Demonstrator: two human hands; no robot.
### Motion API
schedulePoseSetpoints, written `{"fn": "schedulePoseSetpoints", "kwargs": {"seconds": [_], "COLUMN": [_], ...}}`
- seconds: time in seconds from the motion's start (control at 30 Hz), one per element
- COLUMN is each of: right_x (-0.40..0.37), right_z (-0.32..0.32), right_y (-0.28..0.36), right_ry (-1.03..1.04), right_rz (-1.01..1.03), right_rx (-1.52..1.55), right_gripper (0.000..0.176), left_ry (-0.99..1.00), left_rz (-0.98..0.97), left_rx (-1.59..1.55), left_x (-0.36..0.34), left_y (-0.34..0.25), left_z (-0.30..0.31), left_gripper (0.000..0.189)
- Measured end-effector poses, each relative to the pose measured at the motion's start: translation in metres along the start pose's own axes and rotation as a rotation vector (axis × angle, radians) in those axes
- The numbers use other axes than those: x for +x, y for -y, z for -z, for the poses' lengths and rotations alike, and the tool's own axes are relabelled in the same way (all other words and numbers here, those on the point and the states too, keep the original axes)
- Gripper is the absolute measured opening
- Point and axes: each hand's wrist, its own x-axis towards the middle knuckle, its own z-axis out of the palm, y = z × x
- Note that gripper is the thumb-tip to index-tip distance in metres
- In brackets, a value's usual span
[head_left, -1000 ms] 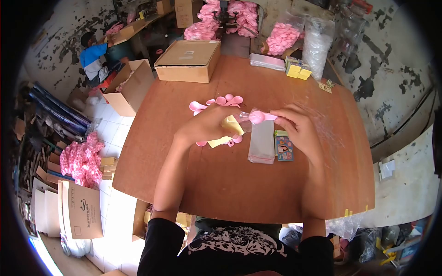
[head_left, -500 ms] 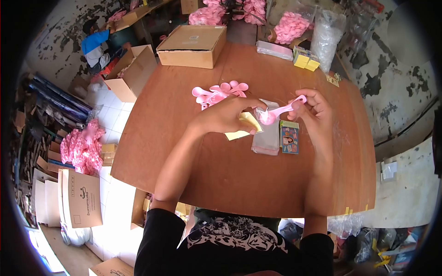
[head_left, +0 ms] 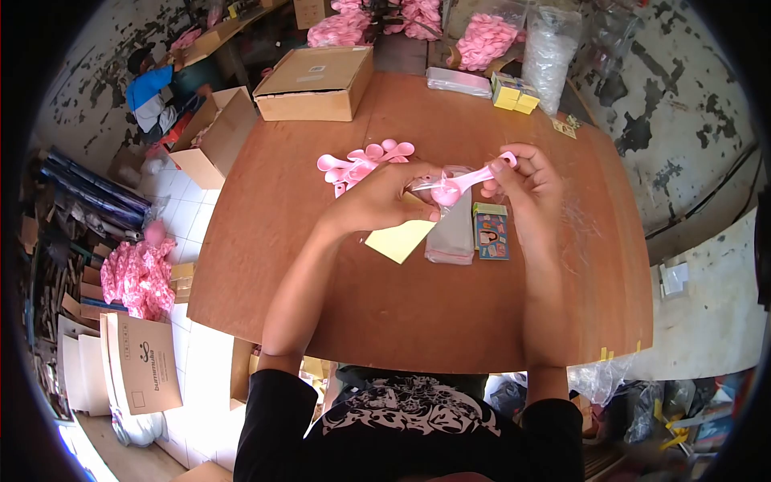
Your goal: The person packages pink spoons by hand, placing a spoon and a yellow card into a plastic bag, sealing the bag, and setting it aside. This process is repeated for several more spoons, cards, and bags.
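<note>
In the head view, my right hand (head_left: 530,183) pinches the handle end of a pink measuring spoon (head_left: 472,178). The spoon's bowl points left, at the mouth of a clear plastic bag (head_left: 426,184); how deep it sits is hard to tell. My left hand (head_left: 377,201) grips that bag, with a pale yellow card (head_left: 401,239) hanging below its fingers. Beyond the left hand lies a pile of pink spoons (head_left: 373,154). Under and between the hands rest a stack of clear bags (head_left: 450,237) and a small stack of printed cards (head_left: 491,233).
A closed cardboard box (head_left: 313,84) stands on the table's far left. At the back are a pack of clear sleeves (head_left: 458,82), yellow card stacks (head_left: 514,94) and a tall bag (head_left: 550,60). A person (head_left: 152,92) sits beyond an open carton (head_left: 213,136) on the left.
My right hand has brought the spoon's bowl closer to my left hand, at the bag's mouth. More of the yellow card shows below the left hand. The whole view has shifted slightly.
</note>
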Motion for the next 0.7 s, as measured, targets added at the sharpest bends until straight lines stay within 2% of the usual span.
{"fn": "schedulePoseSetpoints", "kwargs": {"seconds": [0.07, 0.2, 0.27, 0.3, 0.4, 0.47, 0.5, 0.57, 0.63, 0.7], "right_x": [-0.002, -0.005, -0.008, -0.009, -0.007, -0.008, -0.007, -0.008, -0.011, -0.014], "right_z": [-0.003, -0.006, -0.01, -0.011, -0.01, -0.009, -0.009, -0.009, -0.009, -0.009], "right_y": [0.0, 0.0, -0.001, -0.002, -0.006, -0.007, -0.007, -0.009, -0.007, -0.001], "right_ry": [-0.009, 0.006, 0.009, 0.012, -0.001, -0.002, -0.002, 0.003, 0.009, 0.163], "right_rz": [0.018, 0.1, 0.105, 0.108, 0.177, 0.18, 0.185, 0.208, 0.229, 0.265], "right_rx": [-0.001, -0.002, -0.032, -0.062, -0.094, -0.091, -0.087, -0.13, -0.174, -0.383], "right_gripper": [0.02, 0.021, 0.021, 0.021, 0.021, 0.02, 0.019, 0.018, 0.017, 0.016], "left_ry": [0.03, 0.015, -0.049, -0.049, -0.072, -0.094, -0.093, -0.224, -0.205, -0.185], "left_rz": [0.008, -0.019, -0.172, -0.173, -0.162, -0.043, -0.043, -0.243, -0.188, -0.131], "left_rx": [-0.136, -0.132, -0.22, -0.22, -0.144, -0.174, -0.174, 0.081, 0.057, 0.031], "left_x": [0.002, 0.002, 0.005, 0.006, 0.007, 0.007, 0.006, 0.005, 0.0, -0.002], "left_y": [0.003, -0.002, 0.01, 0.013, 0.015, 0.01, 0.008, 0.002, -0.016, -0.025], "left_z": [-0.003, -0.01, -0.018, -0.019, -0.021, -0.022, -0.023, -0.026, -0.023, -0.021], "left_gripper": [0.053, 0.049, 0.043, 0.043, 0.037, 0.039, 0.039, 0.041, 0.037, 0.035]}}
